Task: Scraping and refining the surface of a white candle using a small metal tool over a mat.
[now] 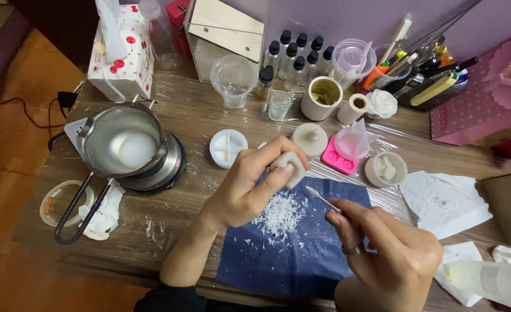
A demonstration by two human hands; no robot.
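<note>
in the head view, the left hand holds a small white wax piece up over the dark blue sheet, with its grip closed around it, fingers on the far side and thumb on the near side. it looks like the piece is held there so that bits fall on the sheet and not on the tabletop. a heap of white shavings lies on the sheet right under the piece, which fits that idea. the right hand has its grip pinched shut on a thin metal tool, and the pointed tip is near the wax piece but not touching it. the tool is held low down like a pencil, maybe so the tip is easy to steer. a ring sits on one finger of this hand. to the left, a metal pouring pot with white melted stuff inside stands on a small round heater, well apart from the hands, likely so nothing hot gets bumped. beyond the hands sit a white round mould, a pink mould and a round cup with a white shape in it. at the back are small bottles with black caps, a clear measuring cup and a holder full of pens and tools, all lined up out of the way. clear film covers the tabletop, probably to keep it clean. white paper towels lie to the right.
</note>
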